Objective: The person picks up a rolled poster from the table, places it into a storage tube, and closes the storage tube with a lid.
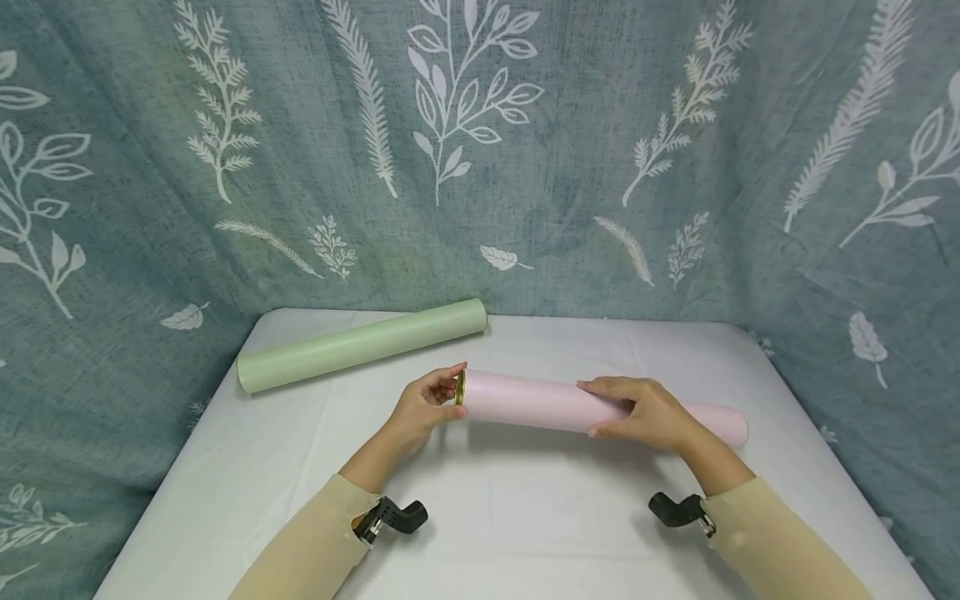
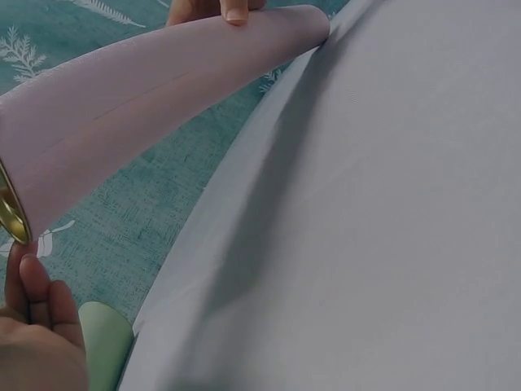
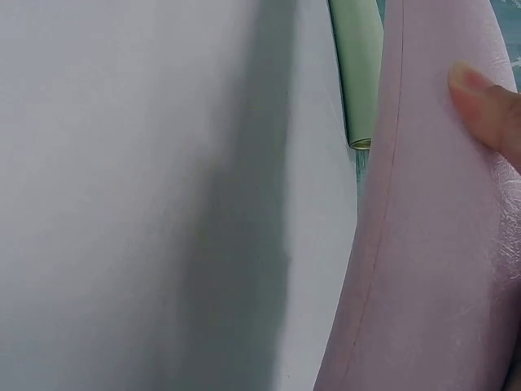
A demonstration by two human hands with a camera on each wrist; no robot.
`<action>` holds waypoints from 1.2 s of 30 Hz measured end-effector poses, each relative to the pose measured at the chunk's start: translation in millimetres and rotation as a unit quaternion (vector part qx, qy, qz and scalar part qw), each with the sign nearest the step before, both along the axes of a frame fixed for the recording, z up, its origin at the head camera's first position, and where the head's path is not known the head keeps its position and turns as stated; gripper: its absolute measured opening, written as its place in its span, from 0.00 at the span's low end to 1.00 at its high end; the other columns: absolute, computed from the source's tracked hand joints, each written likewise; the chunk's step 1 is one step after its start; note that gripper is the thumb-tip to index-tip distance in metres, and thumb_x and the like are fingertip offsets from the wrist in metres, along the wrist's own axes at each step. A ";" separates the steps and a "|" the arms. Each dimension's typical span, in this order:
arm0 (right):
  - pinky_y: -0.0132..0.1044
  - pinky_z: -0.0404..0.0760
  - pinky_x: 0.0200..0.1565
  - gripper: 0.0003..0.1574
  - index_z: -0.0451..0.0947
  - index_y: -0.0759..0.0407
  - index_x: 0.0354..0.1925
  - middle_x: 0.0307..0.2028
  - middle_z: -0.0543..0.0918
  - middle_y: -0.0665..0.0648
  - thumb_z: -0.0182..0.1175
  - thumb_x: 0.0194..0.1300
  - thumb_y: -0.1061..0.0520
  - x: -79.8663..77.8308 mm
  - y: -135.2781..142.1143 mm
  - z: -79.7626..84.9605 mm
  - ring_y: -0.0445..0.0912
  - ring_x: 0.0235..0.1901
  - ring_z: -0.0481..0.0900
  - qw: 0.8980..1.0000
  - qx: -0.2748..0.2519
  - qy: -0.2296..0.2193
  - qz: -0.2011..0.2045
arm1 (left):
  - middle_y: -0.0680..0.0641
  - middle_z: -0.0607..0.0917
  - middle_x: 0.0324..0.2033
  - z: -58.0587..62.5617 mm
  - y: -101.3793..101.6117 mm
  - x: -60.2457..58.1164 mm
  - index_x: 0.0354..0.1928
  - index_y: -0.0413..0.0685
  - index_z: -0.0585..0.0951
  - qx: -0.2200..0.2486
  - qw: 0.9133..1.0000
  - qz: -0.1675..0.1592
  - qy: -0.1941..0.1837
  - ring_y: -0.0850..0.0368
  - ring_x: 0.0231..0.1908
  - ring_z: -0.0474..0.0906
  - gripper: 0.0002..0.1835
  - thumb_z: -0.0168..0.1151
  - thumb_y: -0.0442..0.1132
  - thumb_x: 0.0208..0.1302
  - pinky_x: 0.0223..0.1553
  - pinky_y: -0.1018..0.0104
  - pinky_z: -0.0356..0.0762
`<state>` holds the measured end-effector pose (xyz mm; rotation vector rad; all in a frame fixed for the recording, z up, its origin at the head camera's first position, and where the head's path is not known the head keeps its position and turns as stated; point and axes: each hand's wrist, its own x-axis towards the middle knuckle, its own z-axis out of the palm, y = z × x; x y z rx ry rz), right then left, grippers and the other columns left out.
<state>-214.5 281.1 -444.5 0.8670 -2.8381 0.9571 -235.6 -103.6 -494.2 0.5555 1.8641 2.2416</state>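
A long pink cardboard tube (image 1: 536,402) with a gold-coloured rim at its left end lies across both hands, tilted slightly down to the right. At that end, the left hand (image 1: 420,408) pinches the gold rim (image 2: 11,213) between thumb and fingers. Farther right along the tube, the right hand (image 1: 647,412) grips it from above, thumb on the near side and fingers over the far side. In the right wrist view the thumb (image 3: 480,102) presses on the pink surface. The tube's shadow falls on the cloth beneath its left part.
A light green tube (image 1: 363,344) lies at the back left of the white-covered table (image 1: 495,533), slanting up to the right. Behind the table hangs a blue-green curtain (image 1: 555,250) with white leaf prints. A black wrist camera (image 1: 401,515) is strapped to each sleeve.
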 end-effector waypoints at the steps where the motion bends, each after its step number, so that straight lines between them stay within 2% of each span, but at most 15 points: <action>1: 0.55 0.77 0.58 0.45 0.78 0.40 0.65 0.61 0.80 0.50 0.76 0.49 0.36 0.1 0.2 0.1 0.54 0.63 0.76 1.000 -0.001 -0.002 -0.002 | 0.49 0.78 0.47 0.6 -0.3 -0.1 0.69 0.35 0.71 -0.002 1.000 -0.001 -0.001 0.56 0.47 0.72 0.55 0.81 0.54 0.36 0.56 0.59 0.71; 5: 0.55 0.76 0.59 0.44 0.78 0.41 0.65 0.61 0.80 0.51 0.76 0.50 0.36 0.5 0.4 0.3 0.55 0.63 0.75 1.000 0.001 -0.004 -0.007 | 0.48 0.78 0.48 4.0 -1.6 -0.3 0.68 0.38 0.73 -0.018 1.000 -0.002 -0.004 0.55 0.48 0.72 0.51 0.81 0.50 0.39 0.60 0.53 0.70; 9: 0.56 0.75 0.60 0.44 0.78 0.41 0.65 0.61 0.80 0.52 0.76 0.50 0.36 2.2 0.2 0.2 0.56 0.63 0.75 1.000 -0.001 0.007 -0.006 | 0.47 0.78 0.49 8.6 -2.9 -0.3 0.68 0.41 0.74 -0.042 0.999 0.000 0.014 0.54 0.50 0.73 0.49 0.80 0.50 0.41 0.63 0.44 0.67; 15: 0.56 0.75 0.60 0.43 0.79 0.40 0.64 0.61 0.80 0.52 0.76 0.50 0.37 4.2 0.5 -0.5 0.55 0.63 0.75 1.000 -0.005 0.016 -0.006 | 0.45 0.78 0.51 11.3 -4.4 1.1 0.69 0.42 0.74 -0.058 0.998 -0.006 0.019 0.54 0.52 0.74 0.49 0.80 0.51 0.42 0.65 0.39 0.63; 20: 0.56 0.75 0.60 0.43 0.79 0.41 0.64 0.61 0.80 0.51 0.77 0.50 0.37 5.5 1.1 -3.6 0.55 0.63 0.76 1.000 -0.004 0.019 -0.006 | 0.44 0.77 0.52 10.7 -6.1 3.6 0.70 0.38 0.71 -0.071 0.997 -0.012 0.029 0.53 0.53 0.73 0.49 0.80 0.51 0.45 0.65 0.38 0.62; 24: 0.56 0.75 0.60 0.43 0.79 0.40 0.64 0.61 0.80 0.50 0.76 0.50 0.37 5.8 1.7 -6.3 0.54 0.63 0.75 1.000 -0.006 0.019 -0.007 | 0.44 0.77 0.52 9.7 -7.6 3.4 0.70 0.39 0.72 -0.079 0.996 -0.017 0.043 0.52 0.54 0.73 0.49 0.80 0.52 0.47 0.66 0.40 0.63; 29: 0.55 0.75 0.59 0.43 0.78 0.41 0.64 0.61 0.80 0.49 0.76 0.50 0.37 5.1 1.5 -7.3 0.52 0.63 0.76 1.000 -0.005 0.025 -0.005 | 0.42 0.77 0.53 11.5 -8.9 3.2 0.70 0.44 0.73 -0.085 0.995 -0.022 0.052 0.50 0.55 0.73 0.42 0.79 0.45 0.52 0.65 0.41 0.64; 32: 0.54 0.76 0.59 0.43 0.78 0.41 0.64 0.61 0.80 0.49 0.76 0.51 0.37 4.5 1.1 -6.5 0.52 0.62 0.76 1.000 0.002 0.030 -0.004 | 0.41 0.77 0.54 13.1 -10.0 3.4 0.70 0.48 0.73 -0.102 0.993 -0.021 0.058 0.49 0.56 0.73 0.39 0.77 0.41 0.55 0.66 0.40 0.63; 36: 0.54 0.76 0.59 0.43 0.78 0.41 0.65 0.61 0.80 0.50 0.76 0.51 0.37 4.4 0.8 -3.1 0.53 0.62 0.77 0.999 0.018 0.039 -0.004 | 0.42 0.77 0.55 14.2 -11.1 3.1 0.71 0.50 0.72 -0.135 0.988 -0.016 0.075 0.44 0.57 0.72 0.39 0.76 0.40 0.58 0.66 0.40 0.64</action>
